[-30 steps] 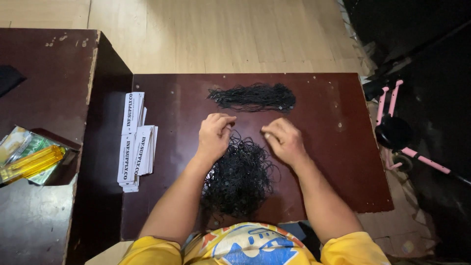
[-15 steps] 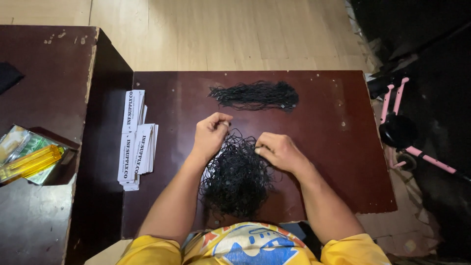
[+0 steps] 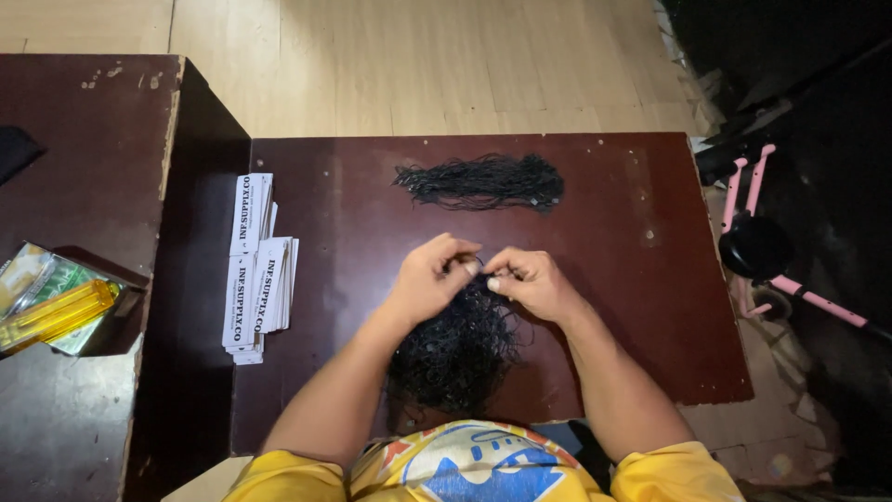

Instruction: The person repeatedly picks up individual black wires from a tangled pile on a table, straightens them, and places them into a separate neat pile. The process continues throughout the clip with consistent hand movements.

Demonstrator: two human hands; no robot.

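A loose tangle of thin black strings (image 3: 457, 349) lies on the dark brown table (image 3: 613, 307) just in front of my body. My left hand (image 3: 429, 276) and my right hand (image 3: 531, 283) meet at the tangle's far edge, fingertips pinched together on a black string. Farther back on the table lies a straightened bundle of black strings (image 3: 483, 181), apart from both hands.
Stacks of white paper tags (image 3: 256, 265) sit at the table's left edge. A higher dark table (image 3: 84, 186) stands to the left with a yellow box (image 3: 56, 314) and green packets. A pink scooter (image 3: 771, 251) stands on the floor to the right.
My hands have come together at the far edge of the tangle; the right hand moved left toward the left hand, and both now pinch a string.
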